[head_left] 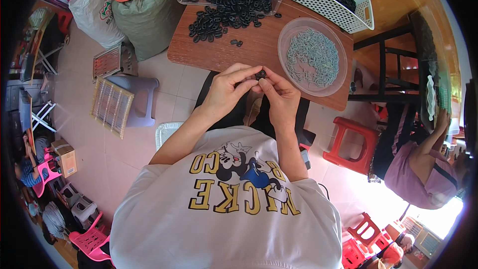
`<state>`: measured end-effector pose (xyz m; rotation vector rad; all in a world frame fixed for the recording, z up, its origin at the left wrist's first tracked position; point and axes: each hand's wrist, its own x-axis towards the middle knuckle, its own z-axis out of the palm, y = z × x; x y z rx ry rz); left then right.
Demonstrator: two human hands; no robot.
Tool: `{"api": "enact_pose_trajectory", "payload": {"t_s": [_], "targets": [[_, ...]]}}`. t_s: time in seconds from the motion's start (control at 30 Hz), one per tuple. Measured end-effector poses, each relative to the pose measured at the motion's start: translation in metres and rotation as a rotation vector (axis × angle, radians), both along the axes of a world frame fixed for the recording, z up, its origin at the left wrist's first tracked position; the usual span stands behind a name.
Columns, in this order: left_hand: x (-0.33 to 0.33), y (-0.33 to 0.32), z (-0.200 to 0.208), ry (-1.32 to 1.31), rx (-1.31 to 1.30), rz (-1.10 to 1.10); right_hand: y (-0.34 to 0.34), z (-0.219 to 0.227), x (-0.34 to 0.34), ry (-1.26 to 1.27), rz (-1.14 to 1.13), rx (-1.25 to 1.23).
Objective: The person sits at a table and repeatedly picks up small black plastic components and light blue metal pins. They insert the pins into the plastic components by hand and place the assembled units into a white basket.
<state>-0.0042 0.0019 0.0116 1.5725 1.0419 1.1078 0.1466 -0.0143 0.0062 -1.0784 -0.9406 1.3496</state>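
Observation:
My left hand (228, 88) and my right hand (280, 95) meet just in front of the wooden table's near edge (259, 52). Together they pinch a small black ring-shaped part (260, 74) between fingertips. A pile of the same black parts (226, 5) spreads over the tabletop beyond my hands. To the right stands a clear round bowl (286, 35) filled with small pale grey pieces (313, 57).
A white perforated basket (366, 17) holding black parts sits at the table's far right. Stuffed sacks (144, 20) stand left of the table, with a grey stool (142, 97) and slatted frames. A red stool (348, 142) and a seated person (423, 164) are on my right.

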Motion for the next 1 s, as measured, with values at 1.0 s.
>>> {"api": "enact_pose_trajectory", "payload": {"t_s": [1.0], "targets": [[-0.002,0.004,-0.01,-0.001,0.119,-0.084,-0.003,-0.001,0.0,-0.032,-0.05,0.049]]}}
